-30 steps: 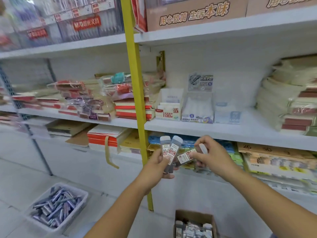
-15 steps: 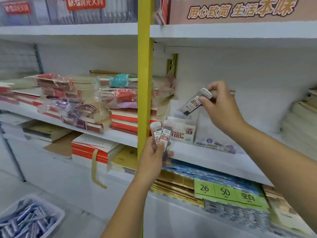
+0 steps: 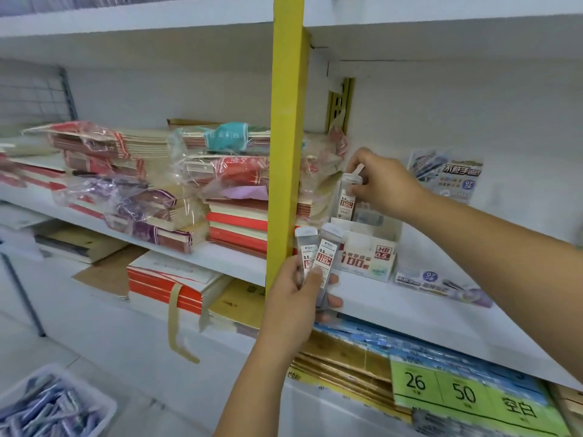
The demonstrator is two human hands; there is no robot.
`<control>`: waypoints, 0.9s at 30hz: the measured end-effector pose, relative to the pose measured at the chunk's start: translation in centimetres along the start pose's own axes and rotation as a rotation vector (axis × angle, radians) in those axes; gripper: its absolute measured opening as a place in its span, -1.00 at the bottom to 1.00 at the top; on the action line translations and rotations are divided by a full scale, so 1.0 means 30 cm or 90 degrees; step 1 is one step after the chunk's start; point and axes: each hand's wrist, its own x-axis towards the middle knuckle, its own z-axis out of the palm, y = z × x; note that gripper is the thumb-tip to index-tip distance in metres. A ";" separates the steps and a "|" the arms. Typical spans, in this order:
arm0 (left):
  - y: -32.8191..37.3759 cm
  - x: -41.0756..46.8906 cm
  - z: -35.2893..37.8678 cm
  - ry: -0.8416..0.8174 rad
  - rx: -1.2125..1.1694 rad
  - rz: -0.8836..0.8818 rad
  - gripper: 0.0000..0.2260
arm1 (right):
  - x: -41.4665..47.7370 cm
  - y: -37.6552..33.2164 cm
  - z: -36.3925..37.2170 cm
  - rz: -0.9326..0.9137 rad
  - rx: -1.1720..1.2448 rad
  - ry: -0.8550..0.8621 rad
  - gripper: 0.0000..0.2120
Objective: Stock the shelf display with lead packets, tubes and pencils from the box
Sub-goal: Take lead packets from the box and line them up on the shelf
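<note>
White store shelf point(image 3: 426, 313), yellow post point(image 3: 285, 152) up the middle. Far left of post, low: plastic tray point(image 3: 105, 402) of blue packets. Left of post: wrapped notebook stacks point(image 3: 151, 197). Just right of post: left hand point(image 3: 296, 301) grips two lead tubes point(image 3: 325, 263), upright. Further right of post: HB 0.5 display box point(image 3: 369, 253) on shelf. Right hand point(image 3: 386, 184) pinches single lead tube point(image 3: 346, 200) by its cap, upright over the box's back.

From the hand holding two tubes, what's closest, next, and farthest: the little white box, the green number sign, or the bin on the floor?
From the left hand, gripping two lead tubes, head view:
1. white display box, just right, on the shelf.
2. green number sign, lower right, shelf below.
3. bin, far lower left, on the floor.
</note>
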 end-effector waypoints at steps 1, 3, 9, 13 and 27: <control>0.005 0.001 0.000 -0.003 -0.006 -0.004 -0.88 | 0.005 0.007 0.005 0.004 -0.004 -0.008 -0.79; 0.011 0.002 0.000 -0.010 -0.008 -0.006 -0.88 | 0.013 0.020 0.018 -0.007 -0.081 -0.005 -0.81; 0.028 0.001 -0.005 -0.023 0.004 0.012 -0.87 | -0.009 0.018 0.025 -0.022 -0.300 0.026 -0.68; 0.036 -0.001 -0.007 -0.042 0.019 0.027 -0.87 | -0.107 -0.038 -0.020 -0.051 -0.079 0.099 -0.74; 0.045 -0.012 -0.013 -0.001 0.013 0.038 -0.87 | -0.150 -0.031 -0.129 0.050 0.297 0.190 -0.71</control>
